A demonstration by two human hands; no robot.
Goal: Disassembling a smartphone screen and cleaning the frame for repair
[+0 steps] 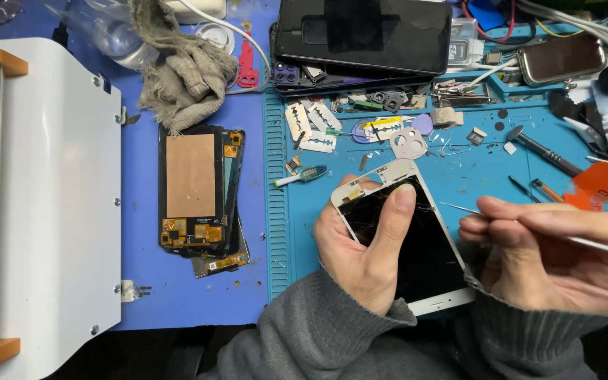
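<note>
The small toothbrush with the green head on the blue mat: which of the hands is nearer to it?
Left. The left hand lies just below-right of the small toothbrush, holding the cracked white-framed phone screen; the right hand is much farther right.

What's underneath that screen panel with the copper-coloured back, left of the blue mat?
The screen panel lies on a stack of other flat phone parts; their edges and a gold flex piece stick out on its right and bottom. The panel covers the rest, so their number is unclear.

Left hand curled in a firm grip, thumb forward; right hand pinched, fingers together
</note>
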